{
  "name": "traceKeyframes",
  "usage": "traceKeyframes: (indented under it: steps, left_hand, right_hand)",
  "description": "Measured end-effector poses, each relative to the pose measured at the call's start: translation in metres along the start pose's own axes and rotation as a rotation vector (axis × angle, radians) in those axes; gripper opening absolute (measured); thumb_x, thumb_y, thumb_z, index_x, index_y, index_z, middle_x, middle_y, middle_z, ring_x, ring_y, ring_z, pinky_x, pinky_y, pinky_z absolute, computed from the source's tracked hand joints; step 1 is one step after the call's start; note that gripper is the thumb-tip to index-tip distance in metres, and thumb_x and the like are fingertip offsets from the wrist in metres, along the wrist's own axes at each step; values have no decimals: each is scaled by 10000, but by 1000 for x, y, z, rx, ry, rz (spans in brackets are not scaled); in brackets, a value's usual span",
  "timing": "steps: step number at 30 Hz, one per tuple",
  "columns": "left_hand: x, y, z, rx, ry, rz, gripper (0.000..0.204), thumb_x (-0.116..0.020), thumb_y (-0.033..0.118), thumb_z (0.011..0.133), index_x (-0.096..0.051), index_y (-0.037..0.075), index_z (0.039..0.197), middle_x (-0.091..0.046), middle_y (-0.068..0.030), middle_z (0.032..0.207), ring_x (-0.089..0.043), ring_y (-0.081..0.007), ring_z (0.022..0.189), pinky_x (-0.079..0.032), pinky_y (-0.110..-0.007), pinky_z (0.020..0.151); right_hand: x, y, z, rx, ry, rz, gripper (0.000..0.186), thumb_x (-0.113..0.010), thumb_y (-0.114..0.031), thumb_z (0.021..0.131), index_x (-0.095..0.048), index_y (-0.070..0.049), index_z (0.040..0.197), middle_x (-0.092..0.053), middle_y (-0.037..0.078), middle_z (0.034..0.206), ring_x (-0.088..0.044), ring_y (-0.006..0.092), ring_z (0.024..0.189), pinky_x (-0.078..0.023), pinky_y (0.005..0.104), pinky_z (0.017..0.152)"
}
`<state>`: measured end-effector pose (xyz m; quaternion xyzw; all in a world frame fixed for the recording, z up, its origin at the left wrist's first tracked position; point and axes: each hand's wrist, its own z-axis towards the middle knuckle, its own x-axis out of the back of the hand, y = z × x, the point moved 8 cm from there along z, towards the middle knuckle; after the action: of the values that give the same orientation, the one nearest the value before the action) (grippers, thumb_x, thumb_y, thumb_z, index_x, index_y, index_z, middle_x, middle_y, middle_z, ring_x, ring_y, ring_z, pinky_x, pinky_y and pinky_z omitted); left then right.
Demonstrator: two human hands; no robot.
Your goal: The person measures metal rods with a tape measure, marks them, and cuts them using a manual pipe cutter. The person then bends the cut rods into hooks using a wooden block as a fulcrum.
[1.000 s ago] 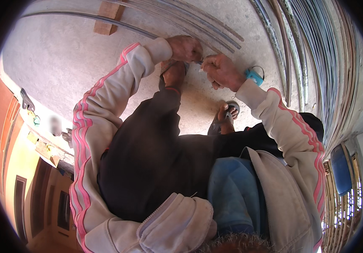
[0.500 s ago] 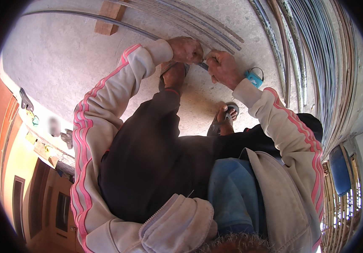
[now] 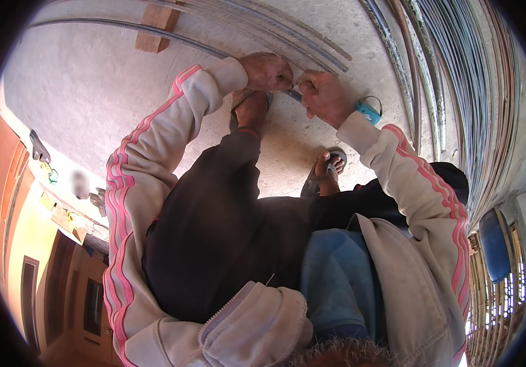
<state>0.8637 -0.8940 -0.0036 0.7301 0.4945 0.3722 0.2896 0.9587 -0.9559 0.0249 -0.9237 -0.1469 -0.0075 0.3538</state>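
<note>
where the rod (image 3: 191, 42) passes, timber (image 3: 152, 43) lies beneath

L fingers (image 3: 284, 77) round dk rod (image 3: 295, 95), R fingers (image 3: 307, 84) against it, conc. floor (image 3: 79, 79)

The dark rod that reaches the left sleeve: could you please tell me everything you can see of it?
The rod is long, slender and dark grey, apparently metal. It looks bowed, perhaps from the lens. From the picture's upper left it crosses over the wooden block, contact unclear, and disappears behind the left sleeve. A short dark length, apparently the same rod, shows between the left hand, closed around it, and the right hand, whose hold is hidden.
</note>
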Motion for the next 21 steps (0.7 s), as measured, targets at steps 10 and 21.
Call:
traceKeyframes:
  steps: [10,21]
  left_hand:
    - [3,1,-4,50,-14,-62,322,-595,308,859,-741,108,1065,-709,-158,1039,-653,-338,1018,-494,-438,913]
    - [-1,-1,-11,85,268,213,323,-591,405,885,-759,130,905,-718,-136,929,-667,-354,945,-520,-454,842]
  right_hand:
    - [-16,6,-8,-204,-382,108,232,-513,-161,939,-642,20,874,-588,76,594,-603,173,458,-468,333,434]
    - [24,-19,-25,145,-481,-120,278,-694,-218,926,-674,16,776,-637,70,693,-652,135,661,-513,298,616]
